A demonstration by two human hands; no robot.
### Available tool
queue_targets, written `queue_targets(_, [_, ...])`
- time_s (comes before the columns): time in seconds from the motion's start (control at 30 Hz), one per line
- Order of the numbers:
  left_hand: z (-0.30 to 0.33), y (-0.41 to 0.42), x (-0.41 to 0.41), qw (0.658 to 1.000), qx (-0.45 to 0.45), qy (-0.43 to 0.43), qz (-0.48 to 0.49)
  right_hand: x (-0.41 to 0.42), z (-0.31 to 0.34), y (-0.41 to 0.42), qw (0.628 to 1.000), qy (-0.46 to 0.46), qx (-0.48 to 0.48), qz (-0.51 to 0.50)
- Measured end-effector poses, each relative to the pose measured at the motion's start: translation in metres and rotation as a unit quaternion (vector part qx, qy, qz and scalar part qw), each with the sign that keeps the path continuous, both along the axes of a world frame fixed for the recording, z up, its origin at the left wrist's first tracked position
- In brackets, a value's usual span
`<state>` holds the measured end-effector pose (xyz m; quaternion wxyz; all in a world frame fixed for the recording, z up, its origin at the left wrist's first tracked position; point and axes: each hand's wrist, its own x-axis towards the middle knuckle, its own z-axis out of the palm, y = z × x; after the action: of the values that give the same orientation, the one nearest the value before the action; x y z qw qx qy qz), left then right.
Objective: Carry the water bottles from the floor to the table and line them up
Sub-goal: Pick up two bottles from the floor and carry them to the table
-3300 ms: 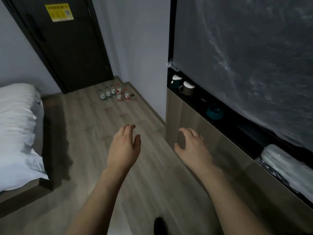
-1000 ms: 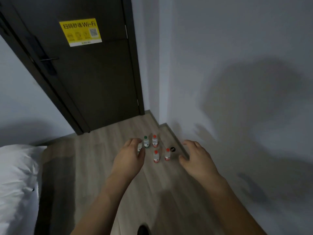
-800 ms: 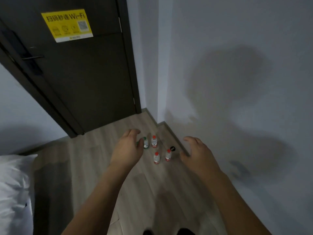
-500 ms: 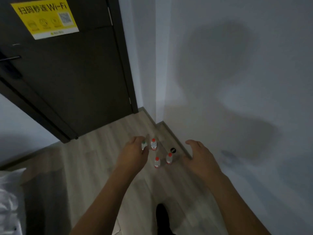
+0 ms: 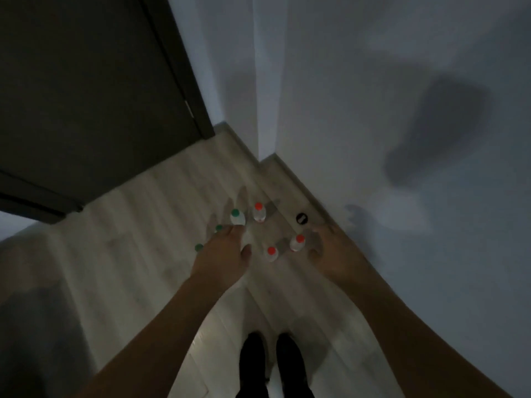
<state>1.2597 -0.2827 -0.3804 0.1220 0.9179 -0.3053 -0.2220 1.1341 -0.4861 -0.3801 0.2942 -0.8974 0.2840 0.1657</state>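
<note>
Fingers of left hand (image 5: 221, 255) loosely extended, thumb apart, holding nothing; fingers of right hand (image 5: 334, 251) likewise relaxed and slightly spread, holding nothing. Both hands raised above the floor (image 5: 129, 254), palms down.

Nearest, below the wrists: two dark shoes (image 5: 271, 366) side by side on the pale wood floor.

Between the two hands: red-capped bottle (image 5: 271, 253), upright, just right of the left thumb. Second red-capped bottle (image 5: 298, 242), upright, just beside the first and close to the right thumb in the picture. Contact with either hand cannot be told; view blurred.

At the left fingertips: green-capped bottle (image 5: 237, 217), upright, appearing just beyond them. Two further green caps (image 5: 219, 227) (image 5: 198, 247) showing along the left edge of the left hand, bottle bodies mostly hidden behind it.

Beyond the left fingertips, right of the green-capped bottle: third red-capped bottle (image 5: 259, 214), upright, clear of both hands.

Beyond the right fingertips: small black round object (image 5: 301, 218) on the floor near the skirting; nature cannot be told.

Farther off: dark door (image 5: 86, 96) to the left of the hands, pale wall (image 5: 373, 96) ahead and to the right, meeting at a corner, with soft shadows on the wall.
</note>
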Motion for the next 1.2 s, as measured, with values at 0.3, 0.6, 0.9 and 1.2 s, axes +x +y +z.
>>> queue_targets(0.3, [-0.356,-0.065,0.005,0.993,0.086,0.050,-0.070,0.046,-0.340,-0.022,0.996,0.057,-0.021,-0.061])
queue_targets(0.6, [-0.437,-0.065,0.008,0.996,0.025,0.021,-0.080,0.057,-0.433,-0.050,0.993,0.068,-0.003,-0.101])
queue_targets(0.9, [-0.236,-0.029,0.014,0.994,-0.086,0.028,0.062,0.043,-0.233,-0.014,0.997,0.008,0.037,-0.061])
queue_targets(1.2, [0.126,-0.008,0.007,0.972,-0.189,0.020,0.137,0.027,0.121,0.021,0.986,-0.145,-0.001,-0.079])
